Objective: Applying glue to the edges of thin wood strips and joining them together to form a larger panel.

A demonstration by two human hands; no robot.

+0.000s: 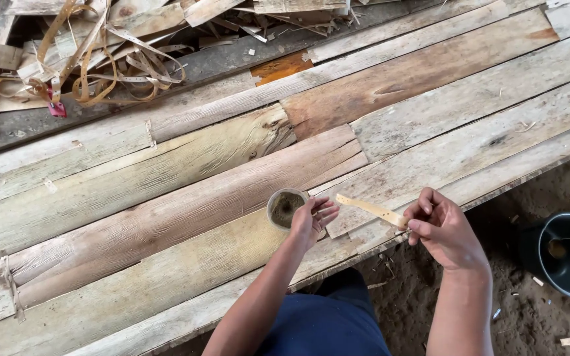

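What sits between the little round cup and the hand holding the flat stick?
In the head view, only the left hand and the stick itself separate the cup from the right hand.
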